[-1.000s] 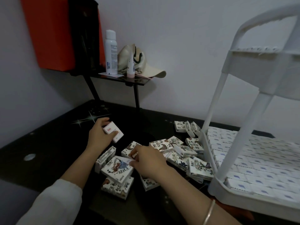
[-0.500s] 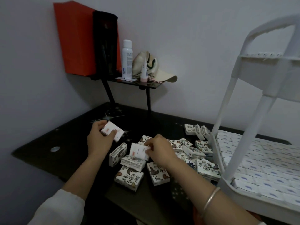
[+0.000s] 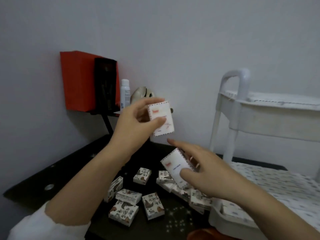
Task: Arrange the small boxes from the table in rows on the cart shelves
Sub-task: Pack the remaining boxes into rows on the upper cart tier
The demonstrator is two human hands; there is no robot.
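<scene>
Cart [image 3: 230, 94] stands right of both hands. Its top shelf [image 3: 270, 125] is level with the left hand, and box edges show at the rim, but how full it is cannot be told. The bottom shelf [image 3: 218, 217] sits below and right of the right hand, packed with rows of boxes. Table [image 3: 57, 172] is under both hands, with loose boxes [image 3: 123, 212] scattered below and between the wrists. Left hand [image 3: 131, 125] is raised and pinches the left box [image 3: 161, 118] between thumb and fingers, long axis near upright. Right hand [image 3: 207, 175] is lower and nearer the cart. It grips the right box [image 3: 176, 166] with the thumb on its face, index finger straight toward the left box, long axis tilted up-left. The two boxes are apart. Likely next: carry rightward to a shelf, right hand first.
</scene>
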